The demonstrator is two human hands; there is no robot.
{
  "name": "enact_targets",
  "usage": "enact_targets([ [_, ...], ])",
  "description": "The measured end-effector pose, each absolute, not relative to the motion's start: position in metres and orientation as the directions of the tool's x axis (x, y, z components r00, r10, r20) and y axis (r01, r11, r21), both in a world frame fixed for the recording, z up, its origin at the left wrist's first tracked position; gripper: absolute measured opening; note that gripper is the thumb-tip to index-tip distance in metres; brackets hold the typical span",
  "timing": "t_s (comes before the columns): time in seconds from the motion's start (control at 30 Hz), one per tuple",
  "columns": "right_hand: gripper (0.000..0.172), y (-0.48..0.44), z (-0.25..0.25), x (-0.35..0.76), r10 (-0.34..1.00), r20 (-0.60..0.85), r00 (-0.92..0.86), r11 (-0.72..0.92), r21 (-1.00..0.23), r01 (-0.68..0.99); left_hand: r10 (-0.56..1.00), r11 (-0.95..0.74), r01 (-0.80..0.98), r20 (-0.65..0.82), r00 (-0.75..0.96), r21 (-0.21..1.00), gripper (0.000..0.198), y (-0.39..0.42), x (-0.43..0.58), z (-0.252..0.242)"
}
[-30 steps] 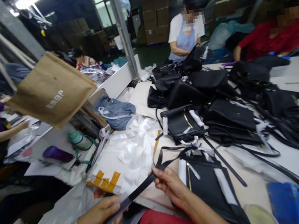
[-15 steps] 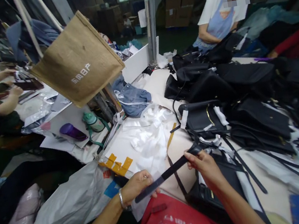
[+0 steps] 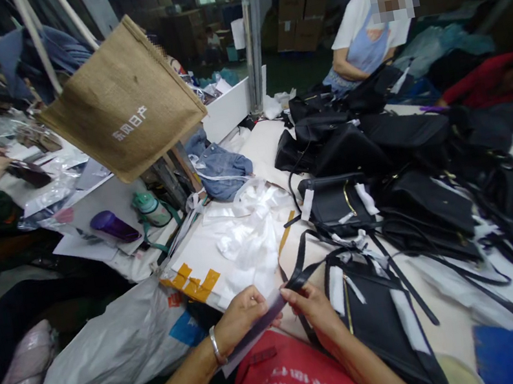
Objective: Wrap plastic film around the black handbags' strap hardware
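Observation:
My right hand (image 3: 315, 310) pinches a black bag strap (image 3: 307, 272) between thumb and fingers. The strap loops from there toward a black bag (image 3: 376, 293) lying to the right, which has a gold zip and white wrapping on its sides. Close on the left, my left hand (image 3: 243, 319) is closed on a strip of thin translucent film (image 3: 252, 342), which stretches between the two hands. The strap's end is hidden by the film and fingers, so I cannot tell how far it lies inside. Both hands are above the red apron (image 3: 288, 380) on my lap.
Several black bags (image 3: 404, 134) are heaped on the right of the table. White film sheets (image 3: 249, 239) lie ahead. A brown tote (image 3: 129, 108) hangs from a post at left, near a purple bottle (image 3: 114, 225). Across the table a person (image 3: 360, 47) handles a bag.
My right hand has moved left and down along the strap, close to my left hand. The dark strap length between them no longer shows; film does. The view has shifted slightly.

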State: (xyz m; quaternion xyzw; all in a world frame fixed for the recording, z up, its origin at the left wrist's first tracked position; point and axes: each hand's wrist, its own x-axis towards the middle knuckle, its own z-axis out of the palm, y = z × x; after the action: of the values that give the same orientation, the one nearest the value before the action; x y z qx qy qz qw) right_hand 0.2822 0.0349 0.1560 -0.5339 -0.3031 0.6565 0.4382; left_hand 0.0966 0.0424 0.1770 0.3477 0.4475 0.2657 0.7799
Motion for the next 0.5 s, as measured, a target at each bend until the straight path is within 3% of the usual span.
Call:
enact_targets([
  [0.13,0.035,0.033,0.147,0.285,0.814,-0.534,-0.229,-0.575,-0.684,-0.448,0.727,0.609,-0.034,-0.541,0.423,0.793,0.028,0.037,0.100,0.178],
  [0.23,0.038,0.048,0.145,0.300,0.794,-0.558,-0.242,-0.579,-0.572,-0.580,0.711,0.633,0.001,-0.582,0.396,0.774,0.025,0.033,0.098,0.176],
  [0.4,0.031,0.048,0.144,0.294,0.812,-0.574,-0.103,-0.515,-0.623,-0.589,0.742,0.622,0.002,-0.590,0.320,0.783,0.020,0.034,0.107,0.170],
  [0.5,0.026,0.034,0.147,0.283,0.831,-0.517,-0.203,-0.532,-0.635,-0.560,0.757,0.601,-0.006,-0.567,0.323,0.799,0.018,0.038,0.116,0.169],
])
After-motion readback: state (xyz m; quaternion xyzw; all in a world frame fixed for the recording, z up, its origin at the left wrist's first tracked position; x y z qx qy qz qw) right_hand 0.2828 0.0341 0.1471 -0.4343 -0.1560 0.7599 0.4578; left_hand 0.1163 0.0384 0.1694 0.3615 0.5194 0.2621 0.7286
